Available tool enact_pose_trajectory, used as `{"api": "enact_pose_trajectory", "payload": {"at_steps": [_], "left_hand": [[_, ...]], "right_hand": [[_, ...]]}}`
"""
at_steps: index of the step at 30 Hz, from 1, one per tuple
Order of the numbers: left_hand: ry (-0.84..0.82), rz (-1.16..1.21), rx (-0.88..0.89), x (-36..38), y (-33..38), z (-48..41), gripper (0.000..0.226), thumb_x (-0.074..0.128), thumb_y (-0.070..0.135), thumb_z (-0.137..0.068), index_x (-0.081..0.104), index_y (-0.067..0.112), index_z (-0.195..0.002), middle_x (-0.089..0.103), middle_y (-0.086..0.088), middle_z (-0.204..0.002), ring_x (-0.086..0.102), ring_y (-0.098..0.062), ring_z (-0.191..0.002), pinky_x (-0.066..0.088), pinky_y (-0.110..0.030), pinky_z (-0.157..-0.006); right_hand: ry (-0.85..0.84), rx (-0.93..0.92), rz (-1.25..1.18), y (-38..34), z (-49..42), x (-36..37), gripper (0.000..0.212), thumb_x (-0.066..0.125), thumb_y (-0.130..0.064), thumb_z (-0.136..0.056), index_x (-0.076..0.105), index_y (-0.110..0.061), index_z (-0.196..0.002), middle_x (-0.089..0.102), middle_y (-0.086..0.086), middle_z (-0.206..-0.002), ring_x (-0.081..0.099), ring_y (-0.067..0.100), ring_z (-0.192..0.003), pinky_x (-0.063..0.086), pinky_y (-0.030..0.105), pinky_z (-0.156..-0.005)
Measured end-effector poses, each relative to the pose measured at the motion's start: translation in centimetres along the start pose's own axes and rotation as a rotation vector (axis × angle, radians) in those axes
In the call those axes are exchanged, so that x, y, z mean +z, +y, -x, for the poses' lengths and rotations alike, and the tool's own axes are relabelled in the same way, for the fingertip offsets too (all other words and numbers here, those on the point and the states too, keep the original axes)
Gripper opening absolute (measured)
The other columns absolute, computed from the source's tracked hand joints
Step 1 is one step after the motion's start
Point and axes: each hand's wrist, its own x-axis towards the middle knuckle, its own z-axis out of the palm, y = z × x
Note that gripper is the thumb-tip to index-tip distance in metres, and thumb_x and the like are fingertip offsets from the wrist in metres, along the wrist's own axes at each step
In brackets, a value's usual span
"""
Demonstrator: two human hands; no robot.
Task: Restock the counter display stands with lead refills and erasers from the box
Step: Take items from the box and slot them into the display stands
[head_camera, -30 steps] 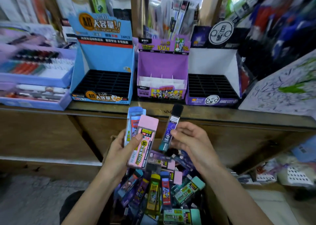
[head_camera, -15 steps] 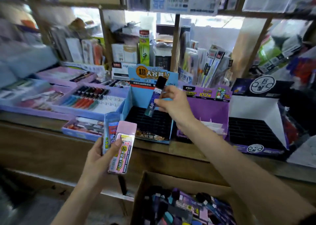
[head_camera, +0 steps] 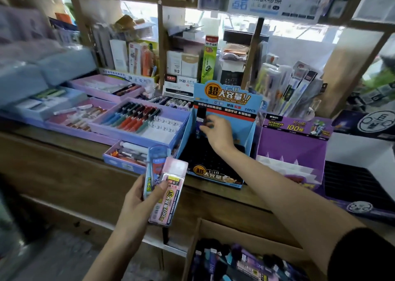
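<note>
moved: right hand (head_camera: 215, 136) has pushed deeper into the blue display stand (head_camera: 227, 101) since half a second back, dark lead refill (head_camera: 201, 117) now upright by its back panel
hard to see: refill's lower end behind the fingers, stand's slots blurry
right hand: arm stretched out, fingertips pinching the refill
left hand (head_camera: 137, 201): below-left of the stand, thumb clamping pink refill case (head_camera: 170, 197) over blue refill case (head_camera: 152, 174)
box (head_camera: 245, 234): under the stand, bottom cut off

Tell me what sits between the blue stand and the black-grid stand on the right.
The purple display stand fills that gap, shown in the head view.
</note>
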Motion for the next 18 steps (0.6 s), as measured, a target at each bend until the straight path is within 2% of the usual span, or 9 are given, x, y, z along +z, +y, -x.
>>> {"api": "enact_pose_trajectory", "payload": {"at_steps": [4,7,10,13,15,16,18], "left_hand": [[-0.012,0.017,-0.020,0.0,-0.3,-0.2,0.031,0.071,0.037,-0.068,0.068,0.026,-0.097,0.073,-0.012,-0.090,0.070,-0.021,-0.072,0.054,-0.031,-0.054],[-0.024,0.026,-0.030,0.1,-0.2,-0.1,0.031,0.071,0.037,-0.068,0.068,0.027,-0.097,0.073,-0.012,-0.090,0.070,-0.021,-0.073,0.054,-0.030,-0.055],[-0.025,0.038,-0.031,0.4,-0.1,0.1,0.033,0.071,0.038,-0.067,0.068,0.026,-0.098,0.073,-0.011,-0.090,0.070,-0.020,-0.072,0.054,-0.029,-0.055],[-0.024,0.055,-0.022,0.9,0.1,0.4,0.041,0.071,0.039,-0.067,0.066,0.022,-0.104,0.073,-0.009,-0.090,0.070,-0.018,-0.073,0.054,-0.029,-0.053],[-0.027,0.067,-0.017,1.5,0.3,0.6,0.040,0.071,0.038,-0.067,0.066,0.024,-0.103,0.073,-0.007,-0.091,0.070,-0.018,-0.074,0.054,-0.028,-0.054],[-0.028,0.080,-0.015,1.9,0.4,0.7,0.038,0.071,0.037,-0.066,0.067,0.024,-0.101,0.073,-0.007,-0.091,0.070,-0.017,-0.074,0.054,-0.028,-0.055],[-0.031,0.103,-0.016,2.9,0.5,0.8,0.035,0.071,0.034,-0.066,0.068,0.024,-0.099,0.074,-0.007,-0.091,0.071,-0.016,-0.073,0.054,-0.026,-0.055]], "right_hand": [[-0.027,0.096,-0.048,0.6,-0.4,0.8,0.017,0.065,-0.002,-0.084,0.066,0.007,-0.099,0.069,0.022,-0.093,0.067,0.033,-0.088,0.055,0.045,-0.081],[-0.033,0.068,0.067,0.5,-0.9,0.9,0.013,0.065,-0.003,-0.084,0.068,0.010,-0.085,0.069,0.023,-0.084,0.067,0.033,-0.083,0.054,0.044,-0.077],[-0.091,0.080,0.238,0.2,-0.9,0.4,0.027,0.065,-0.014,-0.087,0.067,0.012,-0.077,0.068,0.024,-0.077,0.065,0.031,-0.077,0.053,0.040,-0.075],[-0.051,0.049,0.283,-0.9,0.6,-0.9,0.033,0.060,-0.025,-0.092,0.069,0.006,-0.082,0.069,0.018,-0.083,0.063,0.026,-0.077,0.050,0.035,-0.074],[-0.011,-0.015,0.175,-2.2,2.7,-2.2,0.031,0.053,-0.029,-0.095,0.069,-0.002,-0.090,0.069,0.011,-0.088,0.062,0.020,-0.080,0.048,0.031,-0.076],[-0.029,-0.008,0.048,-2.7,4.2,-2.8,0.032,0.050,-0.031,-0.097,0.068,-0.006,-0.091,0.070,0.008,-0.087,0.062,0.018,-0.078,0.048,0.028,-0.075],[-0.151,0.157,-0.326,-3.5,7.6,-4.2,0.036,0.047,-0.041,-0.096,0.066,-0.011,-0.089,0.070,0.005,-0.084,0.066,0.016,-0.076,0.052,0.031,-0.074]]}}
